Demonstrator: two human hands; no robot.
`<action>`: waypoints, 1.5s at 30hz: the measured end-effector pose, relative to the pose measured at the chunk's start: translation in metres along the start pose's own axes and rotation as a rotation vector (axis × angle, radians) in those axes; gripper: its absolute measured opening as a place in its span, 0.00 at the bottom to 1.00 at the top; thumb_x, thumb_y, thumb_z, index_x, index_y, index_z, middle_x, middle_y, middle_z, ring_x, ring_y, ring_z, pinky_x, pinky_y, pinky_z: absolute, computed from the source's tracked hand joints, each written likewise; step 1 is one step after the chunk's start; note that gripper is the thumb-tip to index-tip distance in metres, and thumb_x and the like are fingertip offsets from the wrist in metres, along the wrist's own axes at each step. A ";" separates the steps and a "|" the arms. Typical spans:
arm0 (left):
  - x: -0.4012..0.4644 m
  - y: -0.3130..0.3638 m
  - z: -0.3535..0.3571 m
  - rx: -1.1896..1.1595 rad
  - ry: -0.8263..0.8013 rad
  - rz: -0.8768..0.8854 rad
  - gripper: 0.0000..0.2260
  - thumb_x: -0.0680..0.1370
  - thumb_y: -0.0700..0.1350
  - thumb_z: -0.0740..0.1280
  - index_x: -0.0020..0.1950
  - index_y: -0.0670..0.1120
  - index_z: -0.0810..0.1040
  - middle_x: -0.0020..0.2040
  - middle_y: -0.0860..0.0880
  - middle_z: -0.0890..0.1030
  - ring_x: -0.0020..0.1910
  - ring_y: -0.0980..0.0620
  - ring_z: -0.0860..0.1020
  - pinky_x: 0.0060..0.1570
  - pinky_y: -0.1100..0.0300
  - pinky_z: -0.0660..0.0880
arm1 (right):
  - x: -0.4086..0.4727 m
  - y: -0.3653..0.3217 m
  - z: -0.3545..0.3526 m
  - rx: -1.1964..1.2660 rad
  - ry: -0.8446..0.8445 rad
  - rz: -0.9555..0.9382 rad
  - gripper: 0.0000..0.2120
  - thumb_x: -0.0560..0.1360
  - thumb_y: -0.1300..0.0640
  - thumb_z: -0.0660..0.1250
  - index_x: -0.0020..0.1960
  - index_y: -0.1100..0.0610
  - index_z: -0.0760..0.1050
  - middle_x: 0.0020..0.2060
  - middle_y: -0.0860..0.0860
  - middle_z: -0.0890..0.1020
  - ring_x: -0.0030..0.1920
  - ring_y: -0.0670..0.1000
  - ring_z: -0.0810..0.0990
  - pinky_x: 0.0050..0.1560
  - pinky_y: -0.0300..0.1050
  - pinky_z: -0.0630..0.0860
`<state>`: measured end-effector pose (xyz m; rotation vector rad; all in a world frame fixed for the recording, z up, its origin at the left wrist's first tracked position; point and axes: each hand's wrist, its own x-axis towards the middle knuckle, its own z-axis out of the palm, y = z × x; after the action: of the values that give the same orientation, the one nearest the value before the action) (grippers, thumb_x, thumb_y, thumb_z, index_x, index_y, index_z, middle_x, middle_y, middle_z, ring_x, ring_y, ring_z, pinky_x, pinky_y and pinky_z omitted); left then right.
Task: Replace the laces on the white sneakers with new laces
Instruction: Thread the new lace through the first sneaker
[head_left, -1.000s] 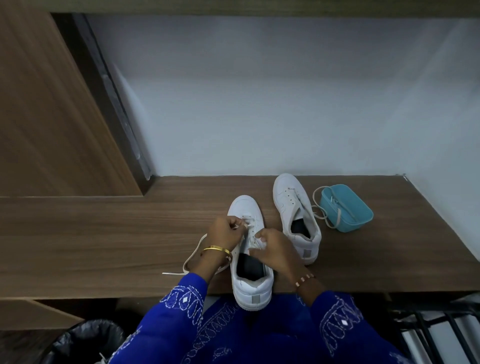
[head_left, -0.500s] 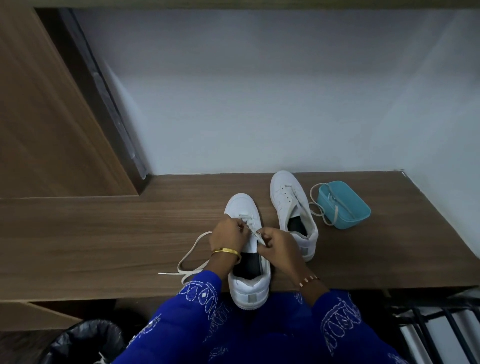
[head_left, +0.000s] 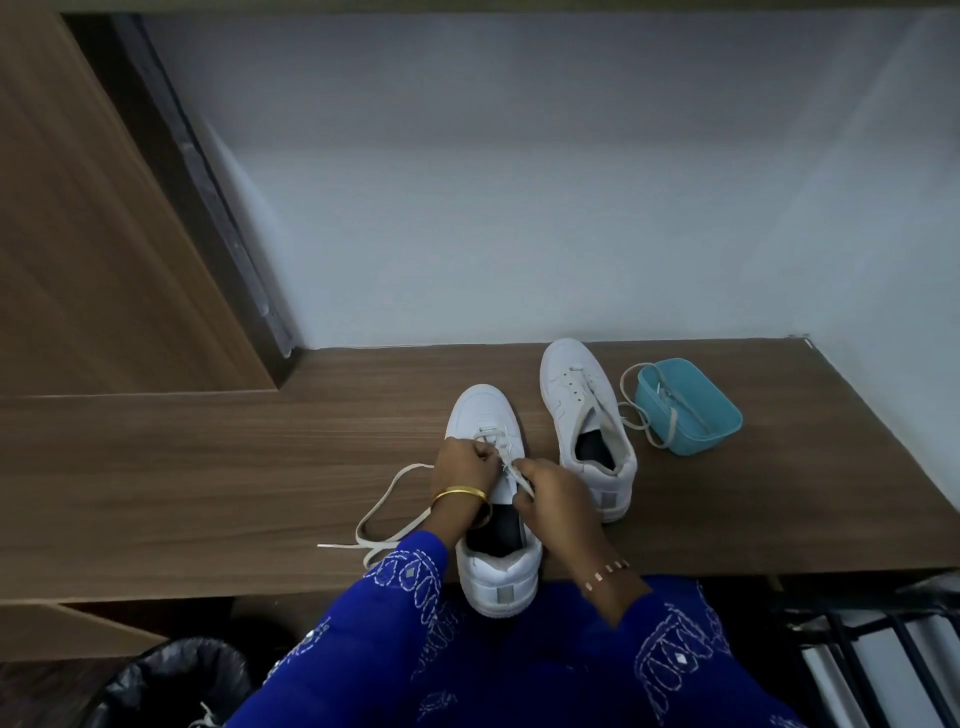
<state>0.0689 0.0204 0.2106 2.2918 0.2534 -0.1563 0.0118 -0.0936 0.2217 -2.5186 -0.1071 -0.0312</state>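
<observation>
Your left hand (head_left: 464, 470) and right hand (head_left: 553, 493): fingers curled, pinching lace (head_left: 395, 512) over near sneaker (head_left: 493, 499) at desk (head_left: 208, 467) front edge. Second sneaker (head_left: 587, 421) nearer back edge.

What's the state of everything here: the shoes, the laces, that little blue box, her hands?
Near sneaker: upright, partly laced near the toe.
Lace: loose end trailing on the wooden counter.
Far sneaker: upright, eyelets mostly bare.
Teal box: open, a lace draped over its rim.
Left hand: pinching the lace.
Right hand: pinching the lace.
Bin: lined with a black bag.
</observation>
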 end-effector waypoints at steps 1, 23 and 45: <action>0.001 0.000 0.001 -0.042 -0.006 -0.023 0.10 0.74 0.41 0.64 0.45 0.37 0.83 0.46 0.39 0.83 0.47 0.43 0.80 0.47 0.54 0.77 | 0.000 0.001 0.000 -0.001 -0.007 -0.003 0.15 0.74 0.62 0.61 0.60 0.59 0.75 0.51 0.56 0.80 0.51 0.55 0.78 0.50 0.46 0.72; -0.010 -0.007 -0.006 -0.120 -0.013 0.148 0.07 0.72 0.37 0.65 0.36 0.38 0.82 0.36 0.40 0.80 0.37 0.46 0.77 0.36 0.57 0.73 | 0.042 -0.001 0.001 0.206 0.065 0.255 0.07 0.74 0.61 0.64 0.40 0.61 0.77 0.37 0.55 0.82 0.39 0.52 0.77 0.41 0.43 0.72; -0.041 -0.036 -0.017 0.194 0.201 0.402 0.11 0.65 0.44 0.67 0.45 0.41 0.75 0.41 0.44 0.76 0.39 0.43 0.76 0.39 0.52 0.71 | 0.055 -0.022 -0.096 0.857 0.434 0.426 0.11 0.77 0.63 0.57 0.39 0.52 0.72 0.30 0.49 0.72 0.26 0.46 0.68 0.26 0.38 0.65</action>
<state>0.0207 0.0515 0.2041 2.5010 -0.1294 0.2669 0.0645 -0.1273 0.3149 -1.5906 0.4900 -0.2909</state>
